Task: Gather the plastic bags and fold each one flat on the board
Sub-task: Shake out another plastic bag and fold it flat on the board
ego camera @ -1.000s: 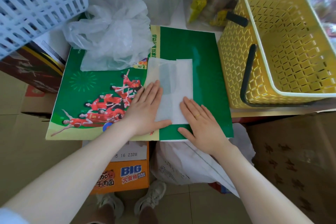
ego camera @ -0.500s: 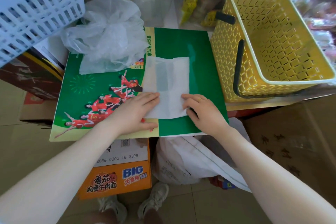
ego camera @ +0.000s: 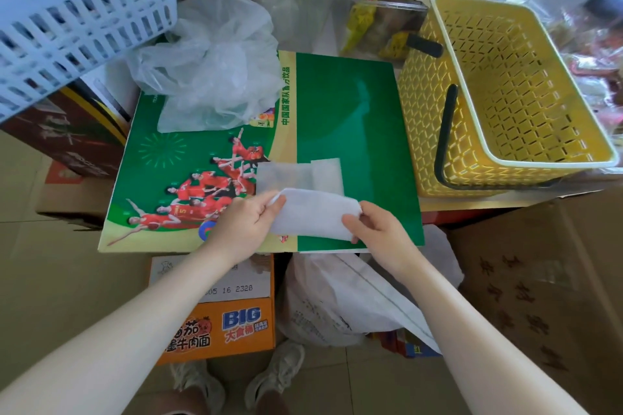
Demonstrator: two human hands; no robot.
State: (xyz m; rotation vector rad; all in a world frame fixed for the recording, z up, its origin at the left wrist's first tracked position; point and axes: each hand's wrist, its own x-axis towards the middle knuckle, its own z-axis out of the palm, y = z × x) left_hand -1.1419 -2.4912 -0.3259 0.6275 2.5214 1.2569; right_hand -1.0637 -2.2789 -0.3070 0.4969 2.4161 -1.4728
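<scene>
At lower centre, the left hand and right hand pinch the near corners of the thin, translucent white plastic bag; limp, light, likely slippery, best held by its edges.

Both hands pinch the near edge of a folded white plastic bag lifted off the green board: left hand at its left corner, right hand at its right. A crumpled clear bag lies on the board's far-left corner, and a yellow basket stands just beside the board's right edge.

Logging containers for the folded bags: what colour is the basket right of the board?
Yellow basket, with black handles; head view.
</scene>
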